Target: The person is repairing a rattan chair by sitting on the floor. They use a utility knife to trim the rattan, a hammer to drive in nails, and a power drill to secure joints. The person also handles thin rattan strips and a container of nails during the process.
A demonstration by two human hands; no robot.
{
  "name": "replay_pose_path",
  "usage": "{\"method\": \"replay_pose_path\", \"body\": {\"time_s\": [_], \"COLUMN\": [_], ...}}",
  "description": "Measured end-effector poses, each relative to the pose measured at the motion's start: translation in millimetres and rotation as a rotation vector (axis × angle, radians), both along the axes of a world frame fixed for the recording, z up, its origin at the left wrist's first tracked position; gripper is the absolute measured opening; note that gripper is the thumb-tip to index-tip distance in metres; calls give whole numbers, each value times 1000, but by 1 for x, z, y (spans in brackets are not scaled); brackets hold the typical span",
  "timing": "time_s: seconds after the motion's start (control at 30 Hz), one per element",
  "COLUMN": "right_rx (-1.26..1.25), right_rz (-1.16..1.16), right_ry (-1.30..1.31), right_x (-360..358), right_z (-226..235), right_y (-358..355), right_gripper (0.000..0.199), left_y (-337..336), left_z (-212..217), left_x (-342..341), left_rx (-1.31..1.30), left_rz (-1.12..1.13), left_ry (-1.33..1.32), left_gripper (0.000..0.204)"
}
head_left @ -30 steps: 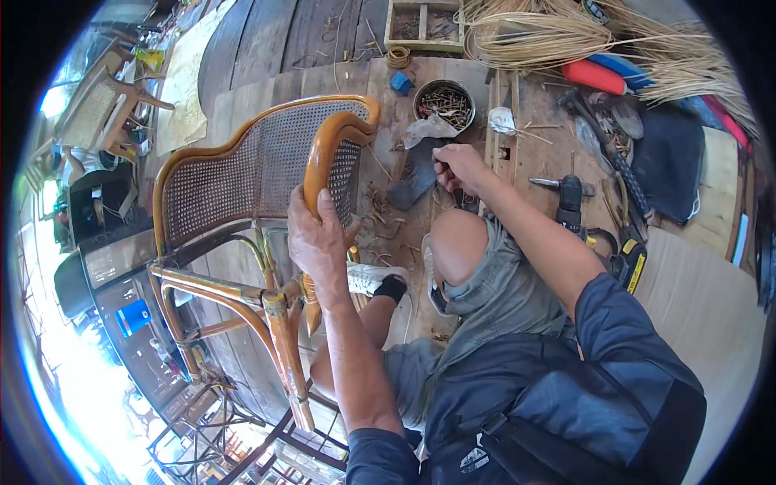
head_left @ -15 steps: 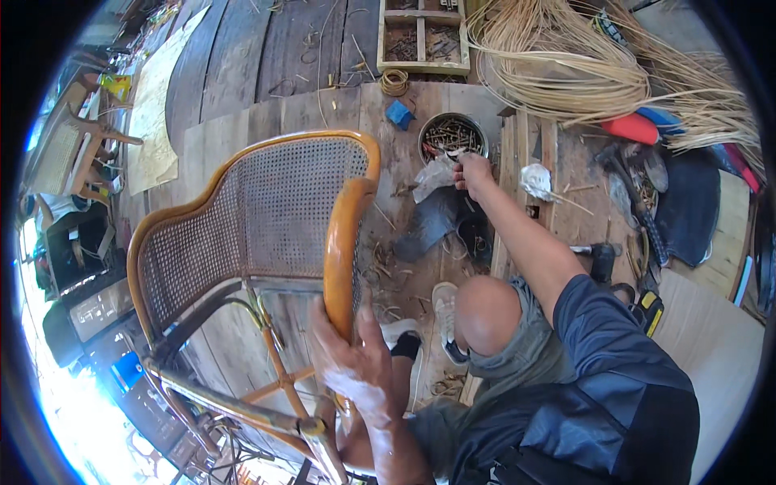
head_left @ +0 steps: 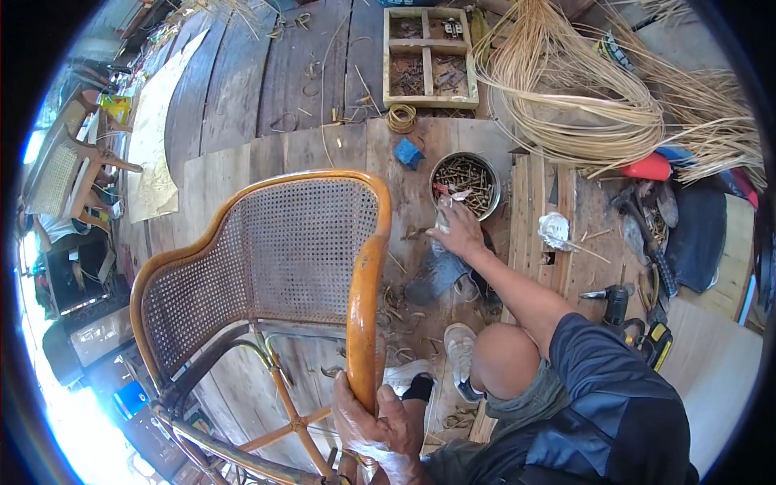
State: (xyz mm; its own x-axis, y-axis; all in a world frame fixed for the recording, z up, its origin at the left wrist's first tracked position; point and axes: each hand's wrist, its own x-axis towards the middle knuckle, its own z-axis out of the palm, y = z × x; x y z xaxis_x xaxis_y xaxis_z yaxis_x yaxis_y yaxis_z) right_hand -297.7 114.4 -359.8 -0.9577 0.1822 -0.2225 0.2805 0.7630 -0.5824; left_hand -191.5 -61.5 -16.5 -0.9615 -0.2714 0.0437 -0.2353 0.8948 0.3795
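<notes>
Cane-back chair (head_left: 275, 259) tipped on the plank floor, woven back facing up. Left hand (head_left: 380, 424) wrapped tight round its wooden frame rail. Right hand (head_left: 459, 230) stretched out, fingers pinching a small pale scrap beside the round tin of nails (head_left: 465, 175)

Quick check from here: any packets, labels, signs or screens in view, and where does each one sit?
Small blue packet: on the wooden floor, left of the round tin of nails; squarish, plain blue.
Yellow packet: far left edge, by a wooden chair frame; small, print too blurred to make out.
No signs or lit screens can be made out.
</notes>
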Motion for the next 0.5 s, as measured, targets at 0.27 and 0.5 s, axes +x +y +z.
{"method": "replay_pose_path", "body": {"time_s": [0.27,0.5], "right_rx": [-54,-89], "right_rz": [106,65], "right_ry": [-121,96], "right_x": [11,15], "right_z": [-3,19], "right_y": [-17,-26], "right_gripper": [49,35], "left_y": [3,-1], "left_z": [-2,-6], "left_x": [0,3], "left_rx": [-128,-126], "left_rz": [-62,-30], "left_ry": [27,19], "left_gripper": [56,56]}}
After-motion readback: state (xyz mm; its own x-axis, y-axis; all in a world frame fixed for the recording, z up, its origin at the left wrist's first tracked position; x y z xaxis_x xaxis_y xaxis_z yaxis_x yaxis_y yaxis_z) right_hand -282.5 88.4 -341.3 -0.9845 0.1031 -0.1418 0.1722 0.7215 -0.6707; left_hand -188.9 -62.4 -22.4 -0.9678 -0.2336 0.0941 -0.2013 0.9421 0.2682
